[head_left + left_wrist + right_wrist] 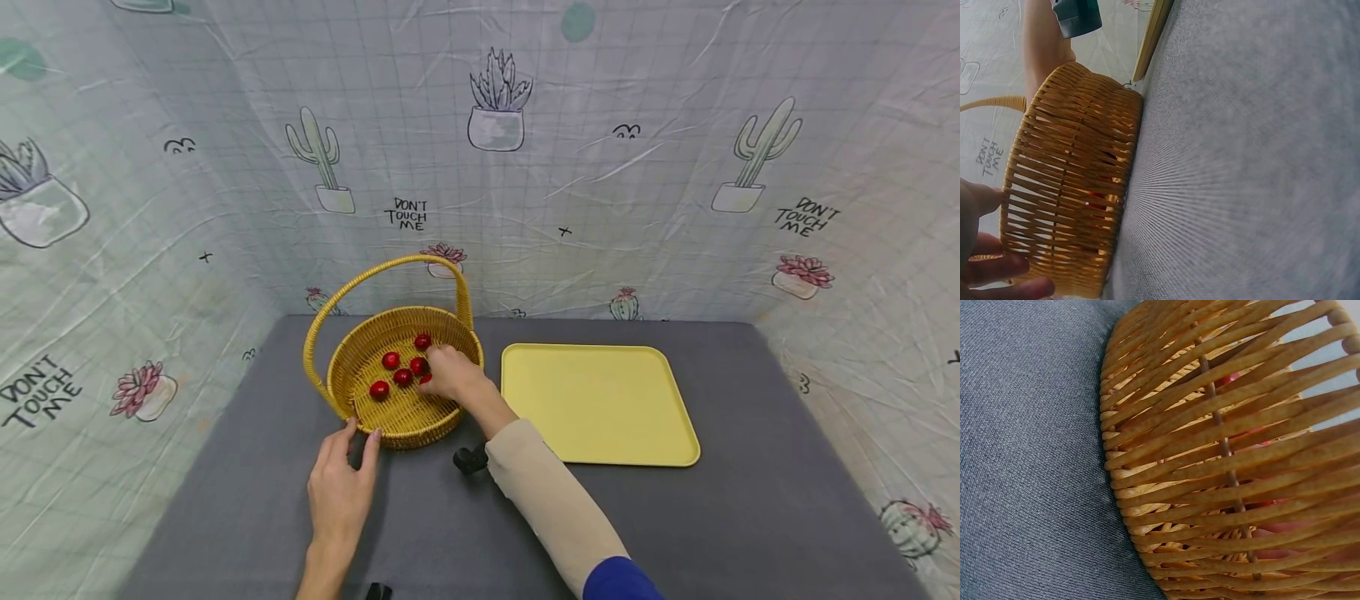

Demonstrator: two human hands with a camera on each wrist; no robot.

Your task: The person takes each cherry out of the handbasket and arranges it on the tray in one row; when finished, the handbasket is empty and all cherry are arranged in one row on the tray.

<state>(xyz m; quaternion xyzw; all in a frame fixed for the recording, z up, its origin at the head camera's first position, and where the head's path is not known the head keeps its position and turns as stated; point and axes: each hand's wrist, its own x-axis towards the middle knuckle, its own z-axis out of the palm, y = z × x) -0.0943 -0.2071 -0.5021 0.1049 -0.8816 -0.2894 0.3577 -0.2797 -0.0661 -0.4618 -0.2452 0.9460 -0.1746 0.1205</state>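
A round yellow wicker basket (412, 435) with a tall arched handle stands on the grey table, with several shiny red cherries (379, 390) on its floor. My right hand (455, 374) reaches over the right rim into it, fingers bent down at a cherry partly hidden under the fingertips. Through the weave in the right wrist view, bits of red and of the fingers show. At the near left rim, by the handle's foot, my left hand (341, 483) touches the basket, thumb and fingers spread apart. The left wrist view shows its fingers (999, 270) against the woven side.
To the right of the basket lies a flat yellow tray (600, 404). A black wrist camera (470, 459) sits under the right forearm, and part of another dark device (378, 592) shows at the bottom edge. A patterned curtain (570, 183) hangs behind the table.
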